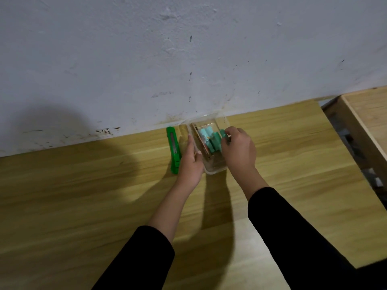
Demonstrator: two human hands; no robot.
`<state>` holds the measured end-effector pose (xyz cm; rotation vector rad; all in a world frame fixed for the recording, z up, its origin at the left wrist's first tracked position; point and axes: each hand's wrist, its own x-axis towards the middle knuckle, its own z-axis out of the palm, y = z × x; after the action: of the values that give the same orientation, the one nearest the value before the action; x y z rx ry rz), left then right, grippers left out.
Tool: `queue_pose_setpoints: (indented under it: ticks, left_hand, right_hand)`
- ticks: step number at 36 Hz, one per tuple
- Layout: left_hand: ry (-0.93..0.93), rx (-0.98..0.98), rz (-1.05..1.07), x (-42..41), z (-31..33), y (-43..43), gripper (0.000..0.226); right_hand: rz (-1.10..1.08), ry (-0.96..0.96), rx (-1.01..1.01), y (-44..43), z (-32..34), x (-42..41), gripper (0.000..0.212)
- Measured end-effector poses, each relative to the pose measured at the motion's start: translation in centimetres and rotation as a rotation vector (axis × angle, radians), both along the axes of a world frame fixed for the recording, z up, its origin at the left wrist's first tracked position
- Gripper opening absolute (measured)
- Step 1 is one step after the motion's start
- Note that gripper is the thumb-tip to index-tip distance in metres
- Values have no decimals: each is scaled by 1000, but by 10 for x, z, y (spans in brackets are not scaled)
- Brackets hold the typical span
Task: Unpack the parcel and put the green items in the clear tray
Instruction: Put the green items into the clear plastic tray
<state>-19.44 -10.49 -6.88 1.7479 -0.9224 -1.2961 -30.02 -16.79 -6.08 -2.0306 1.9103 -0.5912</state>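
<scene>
A clear tray [215, 169] stands on the wooden table close to the wall. Inside it lie several green cylindrical items [211, 139] beside a small brown cardboard piece [206, 151]. My left hand [191, 162] grips the tray's left wall, thumb over the rim. My right hand [238, 149] reaches over the tray's right side, its fingertips pinching one green item [223, 133] at the pile's edge. The parcel itself is not clearly in view.
A green utility knife [174, 149] lies on the table just left of the tray. The grey wall [188, 59] rises right behind it. A second wooden table [368, 118] stands at the right across a gap.
</scene>
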Motion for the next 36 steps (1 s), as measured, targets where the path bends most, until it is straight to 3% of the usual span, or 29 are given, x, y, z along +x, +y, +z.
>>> queue_pose_setpoints:
  ticks: [10, 18, 25, 30, 36]
  left_hand:
    - [-34, -7, 9, 3, -3, 2, 58]
    - [-47, -2, -3, 7, -8, -3, 59]
    - [-49, 5, 3, 10, -10, -7, 58]
    - [-53, -33, -6, 10, -9, -3, 55]
    - [-52, -48, 5, 4, -7, 6, 54]
  right_hand:
    - [201, 8, -43, 36, -18, -15, 27]
    - [227, 81, 0, 14, -14, -8, 24]
    - [261, 6, -1, 0, -12, -10, 23]
    - [111, -128, -81, 11, -10, -23, 32]
    - [-14, -259, 79, 14, -12, -28, 32]
